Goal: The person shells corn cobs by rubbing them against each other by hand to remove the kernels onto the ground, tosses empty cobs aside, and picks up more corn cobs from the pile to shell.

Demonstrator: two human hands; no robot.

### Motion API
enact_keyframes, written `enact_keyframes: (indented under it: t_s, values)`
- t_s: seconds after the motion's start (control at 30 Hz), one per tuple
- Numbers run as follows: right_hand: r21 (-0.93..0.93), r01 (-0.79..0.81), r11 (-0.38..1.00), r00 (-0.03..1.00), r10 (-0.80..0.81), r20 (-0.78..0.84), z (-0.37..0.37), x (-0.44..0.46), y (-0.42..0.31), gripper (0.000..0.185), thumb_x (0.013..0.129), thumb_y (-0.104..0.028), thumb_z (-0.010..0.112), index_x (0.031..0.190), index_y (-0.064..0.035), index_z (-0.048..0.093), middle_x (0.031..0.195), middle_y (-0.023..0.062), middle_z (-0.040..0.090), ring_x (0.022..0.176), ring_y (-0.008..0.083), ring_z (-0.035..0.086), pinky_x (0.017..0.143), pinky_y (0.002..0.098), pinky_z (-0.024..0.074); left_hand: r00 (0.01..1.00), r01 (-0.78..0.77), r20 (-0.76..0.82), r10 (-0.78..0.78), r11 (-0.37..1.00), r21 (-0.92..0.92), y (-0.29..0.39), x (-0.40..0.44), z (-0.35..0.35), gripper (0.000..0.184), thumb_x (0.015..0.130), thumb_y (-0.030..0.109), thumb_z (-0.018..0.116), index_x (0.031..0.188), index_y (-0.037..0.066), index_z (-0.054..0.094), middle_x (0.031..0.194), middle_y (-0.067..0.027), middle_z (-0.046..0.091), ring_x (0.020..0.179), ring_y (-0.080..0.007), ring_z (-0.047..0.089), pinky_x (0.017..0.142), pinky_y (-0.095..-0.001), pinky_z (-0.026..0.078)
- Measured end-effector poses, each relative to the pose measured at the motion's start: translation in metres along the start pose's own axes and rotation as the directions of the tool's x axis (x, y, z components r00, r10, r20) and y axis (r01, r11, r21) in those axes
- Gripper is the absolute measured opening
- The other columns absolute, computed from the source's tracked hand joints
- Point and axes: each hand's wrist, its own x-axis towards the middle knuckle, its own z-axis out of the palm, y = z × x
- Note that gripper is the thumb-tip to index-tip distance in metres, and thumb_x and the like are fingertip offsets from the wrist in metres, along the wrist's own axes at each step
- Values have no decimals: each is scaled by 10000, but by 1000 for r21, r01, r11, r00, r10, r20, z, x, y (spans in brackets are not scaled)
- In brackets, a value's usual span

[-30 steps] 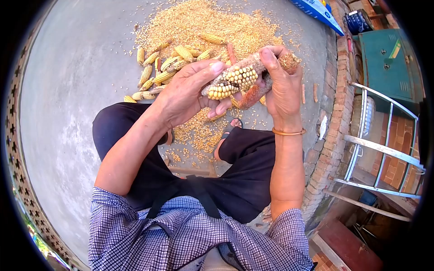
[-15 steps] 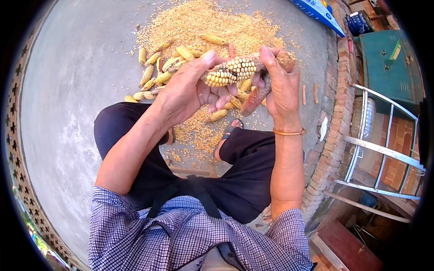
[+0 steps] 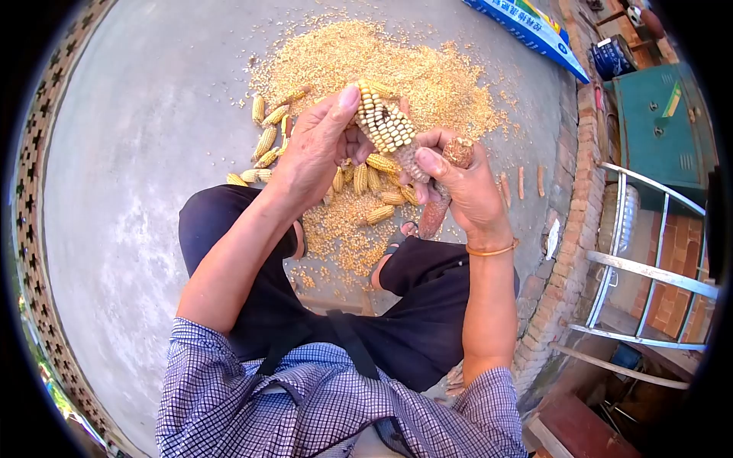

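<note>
A partly shelled ear of corn (image 3: pixel 386 126) is held up between both hands, tilted, with some dark kernels in its middle. My left hand (image 3: pixel 317 145) is closed around its upper end, thumb along the side. The lower end, stripped of kernels, is pinched by my right hand (image 3: pixel 472 185). That same hand also grips a bare reddish corncob (image 3: pixel 433 219), which crosses the palm and sticks out below. Behind my hands lie several unshelled ears of corn (image 3: pixel 266 143) and a wide heap of loose kernels (image 3: pixel 366 49).
More kernels (image 3: pixel 347 244) are scattered between my feet. Bare cobs (image 3: pixel 521 183) lie at the right, near a low brick edge (image 3: pixel 569 252). Beyond it stand a metal rail frame (image 3: pixel 649 267) and a green cabinet (image 3: pixel 657 122). A blue bag (image 3: pixel 527 34) lies at the upper right.
The ear has turned from nearly level to steeply tilted, its kernel end now up at the left. My right hand has dropped lower with the bare cob. The view has shifted slightly.
</note>
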Motion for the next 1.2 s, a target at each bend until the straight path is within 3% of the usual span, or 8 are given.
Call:
enact_keyframes:
  t_s: [0.17, 0.27, 0.43, 0.63, 0.73, 0.97, 1.1, 1.2]
  values:
    - [-56, 23, 998, 991, -15, 134, 10, -1, 6, 252, 904, -160, 696, 1051, 21, 602, 791, 112, 683, 551, 86, 591, 469, 191, 442, 999, -31, -27, 33, 997, 70, -2, 1, -10, 363, 1046, 377, 450, 1058, 50, 609, 940, -26, 662, 781, -71, 618, 670, -240, 501]
    - [-143, 13, 990, 996, -1, 84, 18, -3, 6, 260, 905, -167, 693, 1047, 32, 605, 786, 105, 684, 552, 80, 599, 450, 179, 425, 998, -54, -12, 57, 989, 138, -1, 2, -13, 364, 1042, 377, 461, 1064, 45, 607, 946, -30, 667, 815, -76, 636, 735, -249, 525]
    - [82, -61, 995, 993, 52, 111, 28, -5, 9, 259, 934, -161, 635, 1087, 45, 605, 826, 121, 683, 576, 95, 578, 510, 198, 440, 995, -48, -75, 66, 974, 221, -4, 2, -12, 421, 1044, 401, 441, 1111, 16, 599, 958, -59, 670, 866, -101, 651, 794, -263, 530]
    - [331, -136, 934, 979, 76, 187, 34, -5, 15, 261, 971, -190, 581, 1114, 23, 622, 890, 127, 686, 626, 96, 563, 543, 206, 431, 999, -52, -12, 52, 998, 30, 6, 2, 3, 548, 1052, 450, 353, 1240, -25, 550, 1005, -143, 674, 899, -205, 681, 843, -334, 561]
    - [402, -160, 902, 978, 89, 190, 41, -3, 21, 231, 972, -180, 585, 1098, 6, 636, 892, 117, 692, 629, 96, 564, 534, 206, 422, 997, 19, 72, -13, 997, -81, 11, -1, 1, 500, 1054, 409, 375, 1239, -25, 544, 1012, -164, 672, 903, -232, 690, 829, -381, 584]
    - [325, -59, 944, 994, 24, 111, 52, -4, 31, 197, 961, -147, 610, 1087, 4, 633, 959, 125, 701, 651, 95, 593, 539, 200, 423, 997, -10, 70, 12, 1000, -29, 10, -2, -7, 340, 1050, 336, 431, 1084, 19, 550, 974, -157, 673, 868, -245, 700, 765, -363, 606]
    - [306, -42, 951, 992, 2, 128, 57, -4, 29, 335, 1002, -153, 526, 1282, 31, 524, 1012, 191, 675, 666, 126, 587, 539, 213, 404, 999, 8, 54, -5, 998, -60, 11, -1, -1, 349, 1046, 353, 437, 1054, 20, 542, 943, -155, 672, 856, -244, 702, 734, -360, 617]
    - [377, -74, 923, 989, 19, 147, 55, -4, 35, 324, 1002, -151, 529, 1267, 36, 535, 1024, 189, 679, 670, 125, 584, 542, 219, 408, 998, 41, 48, -37, 997, -68, 12, -2, 2, 372, 1044, 366, 434, 1074, 11, 543, 942, -165, 670, 858, -252, 704, 708, -368, 624]
